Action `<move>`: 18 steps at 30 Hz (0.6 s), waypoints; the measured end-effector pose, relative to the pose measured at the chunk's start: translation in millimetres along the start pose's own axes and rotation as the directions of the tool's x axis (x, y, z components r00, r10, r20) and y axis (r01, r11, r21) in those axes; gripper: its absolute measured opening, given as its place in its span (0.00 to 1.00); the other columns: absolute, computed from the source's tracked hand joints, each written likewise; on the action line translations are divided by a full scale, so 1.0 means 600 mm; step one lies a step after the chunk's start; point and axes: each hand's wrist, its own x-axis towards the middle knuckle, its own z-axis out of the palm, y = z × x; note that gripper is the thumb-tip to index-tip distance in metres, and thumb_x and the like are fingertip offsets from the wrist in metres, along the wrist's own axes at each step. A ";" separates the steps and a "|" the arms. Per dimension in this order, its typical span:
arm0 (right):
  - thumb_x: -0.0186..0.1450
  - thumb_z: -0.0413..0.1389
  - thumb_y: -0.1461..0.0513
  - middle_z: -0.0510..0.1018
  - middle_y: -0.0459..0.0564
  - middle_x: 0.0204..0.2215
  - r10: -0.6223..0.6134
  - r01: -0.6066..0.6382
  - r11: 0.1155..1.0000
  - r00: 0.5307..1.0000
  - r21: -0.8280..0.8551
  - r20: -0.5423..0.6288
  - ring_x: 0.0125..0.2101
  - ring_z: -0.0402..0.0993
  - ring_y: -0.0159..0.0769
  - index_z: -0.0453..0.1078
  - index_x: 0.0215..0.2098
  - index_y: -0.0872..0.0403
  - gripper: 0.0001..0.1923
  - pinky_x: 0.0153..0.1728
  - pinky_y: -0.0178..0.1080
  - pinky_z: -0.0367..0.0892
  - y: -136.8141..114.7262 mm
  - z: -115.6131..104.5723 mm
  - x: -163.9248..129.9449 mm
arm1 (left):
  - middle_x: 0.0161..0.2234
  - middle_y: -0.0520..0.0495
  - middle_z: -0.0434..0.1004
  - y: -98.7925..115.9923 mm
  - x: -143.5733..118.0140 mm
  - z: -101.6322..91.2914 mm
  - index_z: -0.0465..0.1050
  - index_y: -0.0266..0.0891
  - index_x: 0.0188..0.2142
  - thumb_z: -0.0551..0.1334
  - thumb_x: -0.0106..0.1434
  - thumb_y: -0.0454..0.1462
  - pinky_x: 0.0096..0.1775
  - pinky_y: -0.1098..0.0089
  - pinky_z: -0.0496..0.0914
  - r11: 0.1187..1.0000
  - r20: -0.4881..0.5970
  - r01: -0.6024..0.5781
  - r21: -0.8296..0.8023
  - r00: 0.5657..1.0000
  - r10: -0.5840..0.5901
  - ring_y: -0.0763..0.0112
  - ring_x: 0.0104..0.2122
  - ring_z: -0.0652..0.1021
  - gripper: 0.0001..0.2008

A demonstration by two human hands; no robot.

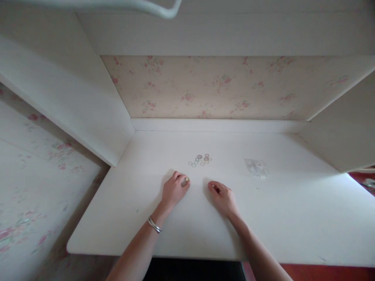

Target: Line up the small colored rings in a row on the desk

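One pale piece, likely light, best held edgewise, is sitting pinched in the left hand, nearside of the rings; right hand is resting nearly closed, contents unclear.

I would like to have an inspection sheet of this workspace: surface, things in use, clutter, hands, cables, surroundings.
Surface: white desk, with a few small dark marks; too small to identify.
Things in use: thin rings in a loose group beyond the hands; a small pale piece in the left hand; a clear bag lies right of the rings.
Clutter: nothing seen beyond the marks.
Hands: left holds the pale piece, bracelet on its wrist; right hand has curled fingers, contents unclear.
Cables: no certain one; a white tube at the top edge, kind unclear.
Surroundings: flowered wallpaper behind, white panels at both sides.
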 end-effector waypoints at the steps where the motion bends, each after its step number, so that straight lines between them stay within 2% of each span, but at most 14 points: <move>1: 0.64 0.46 0.50 0.78 0.46 0.31 0.014 -0.014 1.000 1.000 -0.003 0.010 0.29 0.72 0.33 0.74 0.37 0.49 0.18 0.31 0.34 0.62 0.001 -0.001 0.006 | 0.39 0.52 0.71 -0.001 0.000 0.000 0.72 0.48 0.38 0.57 0.62 0.43 0.36 0.74 0.67 1.000 -0.001 -0.002 -0.002 1.000 0.002 0.74 0.34 0.74 0.08; 3: 0.63 0.47 0.51 0.77 0.46 0.28 0.012 -0.011 1.000 0.999 -0.022 0.045 0.28 0.71 0.33 0.73 0.39 0.50 0.17 0.30 0.34 0.62 0.002 -0.005 0.025 | 0.39 0.53 0.71 -0.002 0.000 0.000 0.72 0.48 0.37 0.57 0.62 0.43 0.36 0.74 0.67 1.000 -0.003 -0.007 -0.010 1.000 0.007 0.74 0.34 0.74 0.08; 6: 0.63 0.48 0.55 0.76 0.46 0.27 -0.062 0.073 0.991 0.993 -0.112 0.099 0.28 0.70 0.32 0.72 0.44 0.51 0.16 0.31 0.33 0.61 0.001 -0.015 0.068 | 0.39 0.52 0.71 -0.004 0.000 0.002 0.72 0.47 0.40 0.58 0.62 0.43 0.37 0.73 0.68 0.999 -0.025 0.000 -0.036 1.000 -0.001 0.73 0.35 0.75 0.09; 9: 0.63 0.49 0.58 0.76 0.47 0.32 -0.078 0.110 0.956 0.989 -0.271 0.124 0.30 0.71 0.33 0.70 0.48 0.49 0.17 0.33 0.34 0.60 -0.006 -0.023 0.112 | 0.42 0.50 0.71 -0.009 -0.002 0.004 0.71 0.45 0.43 0.59 0.60 0.44 0.41 0.72 0.68 0.994 -0.063 0.005 -0.105 0.998 -0.012 0.72 0.38 0.75 0.13; 12: 0.64 0.47 0.58 0.75 0.50 0.39 -0.070 0.124 0.911 0.986 -0.393 0.149 0.33 0.71 0.35 0.68 0.51 0.47 0.18 0.32 0.34 0.59 -0.014 -0.024 0.143 | 0.41 0.49 0.71 -0.019 -0.003 0.002 0.71 0.43 0.42 0.59 0.61 0.44 0.43 0.71 0.68 0.973 -0.091 -0.001 -0.233 0.996 -0.021 0.71 0.38 0.74 0.13; 14: 0.65 0.47 0.57 0.75 0.50 0.41 -0.066 0.127 0.895 0.986 -0.428 0.154 0.34 0.71 0.35 0.69 0.49 0.47 0.16 0.31 0.34 0.58 -0.016 -0.023 0.153 | 0.38 0.48 0.72 -0.027 -0.003 -0.001 0.72 0.41 0.40 0.57 0.62 0.44 0.40 0.71 0.68 0.945 -0.095 0.002 -0.327 0.995 -0.035 0.73 0.34 0.74 0.12; 18: 0.65 0.48 0.59 0.74 0.49 0.37 -0.097 0.163 0.899 0.979 -0.407 0.178 0.33 0.70 0.33 0.73 0.38 0.50 0.12 0.31 0.32 0.56 -0.010 -0.026 0.153 | 0.33 0.48 0.72 -0.041 0.001 -0.009 0.73 0.39 0.37 0.55 0.64 0.42 0.35 0.72 0.67 0.894 -0.087 0.028 -0.447 0.993 -0.075 0.74 0.30 0.72 0.12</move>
